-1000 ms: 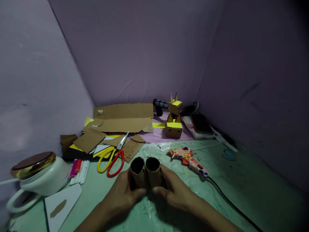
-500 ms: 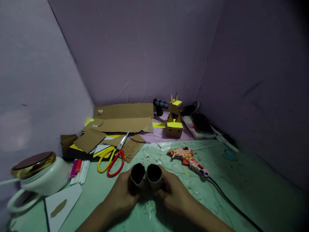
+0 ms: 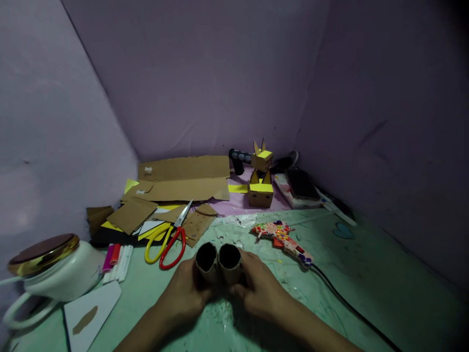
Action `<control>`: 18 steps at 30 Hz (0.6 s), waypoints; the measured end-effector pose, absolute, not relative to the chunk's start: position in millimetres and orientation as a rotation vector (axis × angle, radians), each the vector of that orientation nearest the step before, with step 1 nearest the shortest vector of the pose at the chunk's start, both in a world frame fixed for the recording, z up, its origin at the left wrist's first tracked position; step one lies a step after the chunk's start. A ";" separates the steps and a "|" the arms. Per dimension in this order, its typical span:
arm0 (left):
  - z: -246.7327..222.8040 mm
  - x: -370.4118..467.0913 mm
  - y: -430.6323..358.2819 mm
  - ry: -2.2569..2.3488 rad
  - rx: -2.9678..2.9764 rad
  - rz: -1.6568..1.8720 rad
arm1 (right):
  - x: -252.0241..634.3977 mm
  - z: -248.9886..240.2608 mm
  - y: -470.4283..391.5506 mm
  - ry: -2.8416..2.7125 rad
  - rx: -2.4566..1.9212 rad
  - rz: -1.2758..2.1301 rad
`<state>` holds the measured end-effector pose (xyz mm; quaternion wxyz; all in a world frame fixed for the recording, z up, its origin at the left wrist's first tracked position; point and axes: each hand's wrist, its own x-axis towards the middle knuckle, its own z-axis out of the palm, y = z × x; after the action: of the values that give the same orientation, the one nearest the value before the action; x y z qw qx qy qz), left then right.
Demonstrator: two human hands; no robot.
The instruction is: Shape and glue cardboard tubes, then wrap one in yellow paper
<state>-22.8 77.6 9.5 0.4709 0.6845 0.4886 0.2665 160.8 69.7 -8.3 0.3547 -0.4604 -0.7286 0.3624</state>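
Plainly, at the lower left of the frame, a white mug (image 3: 68, 281) sits under a brown and gold lid (image 3: 44, 254), its handle toward the left edge. Just beside it, near the bottom left, lies a white card (image 3: 104, 300) with a brown patch on it. Above the card are several markers (image 3: 117, 264) in a row, two of them with pink and red caps. At centre left, cardboard scraps (image 3: 134, 215) are heaped with yellow and white paper, and behind them rests a long folded cardboard sheet (image 3: 190, 188). Scissors (image 3: 173, 248) with one yellow and one red handle lie with their slightly parted blades pointing up and to the right, over the scraps.

At the lower middle, the left hand (image 3: 186, 288) grasps the left cardboard tube (image 3: 208, 275) from its outer side. Right next to it, with its open end also facing the camera, is the right cardboard tube (image 3: 230, 275), gripped by the right hand (image 3: 258, 283); whether the two tubes touch cannot be told.

Right of centre, a small eared cardboard box (image 3: 260, 197) with a yellow top stands in front of a similar one. Below, a flower-patterned glue gun (image 3: 282, 239) lies on the green tabletop (image 3: 366, 278), its black cord (image 3: 348, 303) running toward the lower right. Farther right, a dark phone (image 3: 302, 184) rests at an angle.
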 end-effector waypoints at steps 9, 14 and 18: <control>8.2 -20.2 80.7 1.200 1.561 0.648 | 183.7 8.9 73.7 -1.644 -1.287 1.073; 10.1 -20.1 79.4 1.260 1.499 0.639 | 260.5 28.1 104.7 -1.418 -1.430 0.844; 10.9 -18.2 78.6 1.318 1.534 0.619 | 299.6 24.3 119.2 -1.336 -1.471 0.734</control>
<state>-18.2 78.6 10.9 0.4909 0.6319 0.5430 0.2548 299.6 119.2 24.3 0.4896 -0.6054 -0.5501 0.3020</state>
